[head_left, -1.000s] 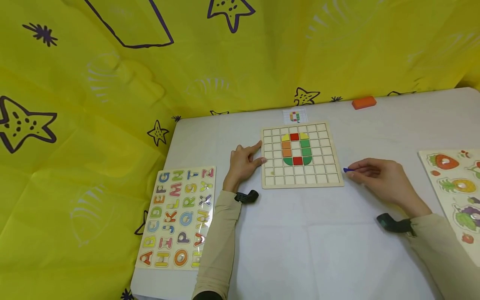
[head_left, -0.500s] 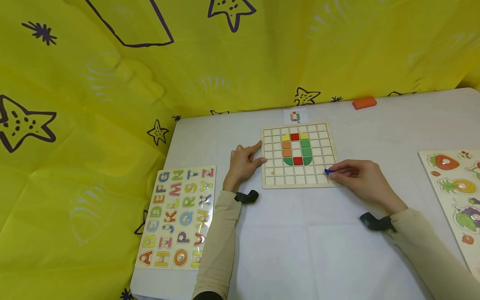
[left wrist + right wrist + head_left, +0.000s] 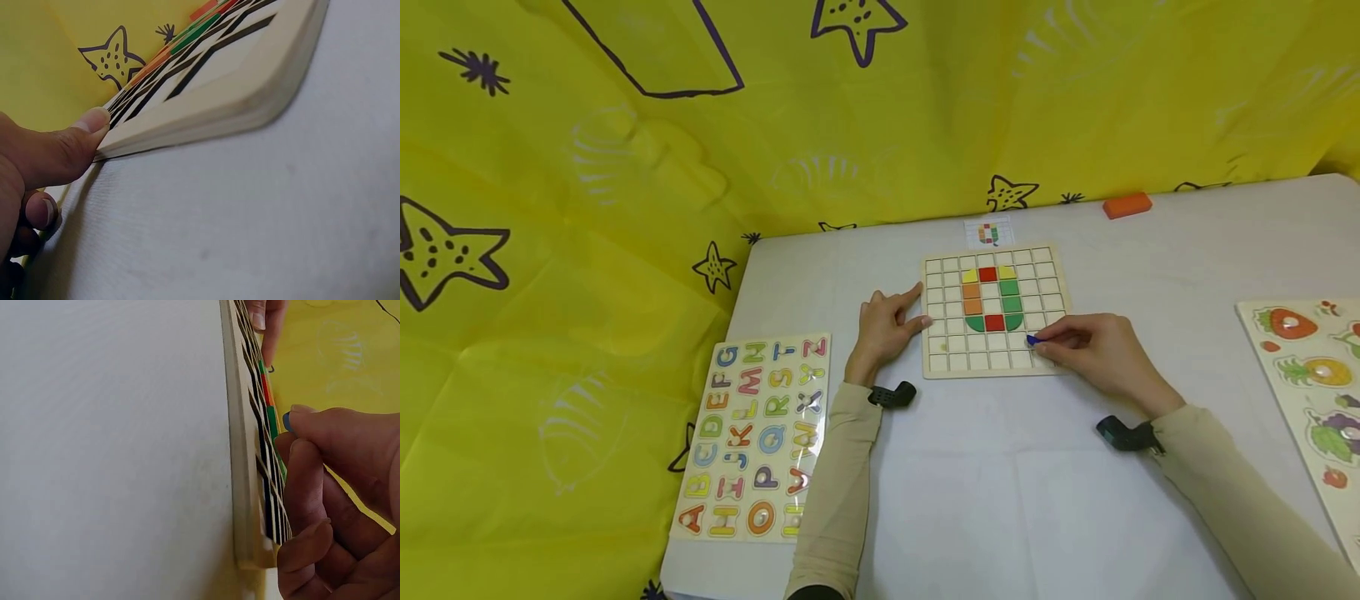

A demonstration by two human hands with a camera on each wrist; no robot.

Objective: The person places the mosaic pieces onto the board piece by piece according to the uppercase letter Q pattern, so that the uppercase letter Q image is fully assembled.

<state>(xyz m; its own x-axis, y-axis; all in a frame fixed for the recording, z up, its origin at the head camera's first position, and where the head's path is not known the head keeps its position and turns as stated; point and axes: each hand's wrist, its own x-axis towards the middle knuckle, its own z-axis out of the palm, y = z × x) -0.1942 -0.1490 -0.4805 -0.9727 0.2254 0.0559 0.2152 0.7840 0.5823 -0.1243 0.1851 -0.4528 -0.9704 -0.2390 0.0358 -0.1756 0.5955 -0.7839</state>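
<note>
A wooden grid board [image 3: 992, 363] lies on the white table with a ring of red, yellow, orange and green tiles [image 3: 1010, 288] set in its squares. At its left edge, my left hand [image 3: 883, 327] rests with thumb and index finger stretched out; in the left wrist view the thumb [image 3: 69, 147] touches the rim. My right hand [image 3: 1097, 350] pinches a small blue tile [image 3: 1033, 340] between thumb and fingers, over the board's lower right squares. The right wrist view shows the blue tile [image 3: 287, 421] mostly covered by the fingertips, held just above the board surface.
Behind the board lies a small pattern card [image 3: 988, 232] with a similar coloured ring. An orange block [image 3: 1127, 206] sits at the back edge. Left is an alphabet puzzle [image 3: 752, 437], partly under the left sleeve; right, a fruit puzzle [image 3: 1311, 371]. A yellow cloth [image 3: 880, 125] hangs behind.
My right hand has moved left with the blue tile, from beside the board's right edge to over its lower right squares. The left hand has stayed in place.
</note>
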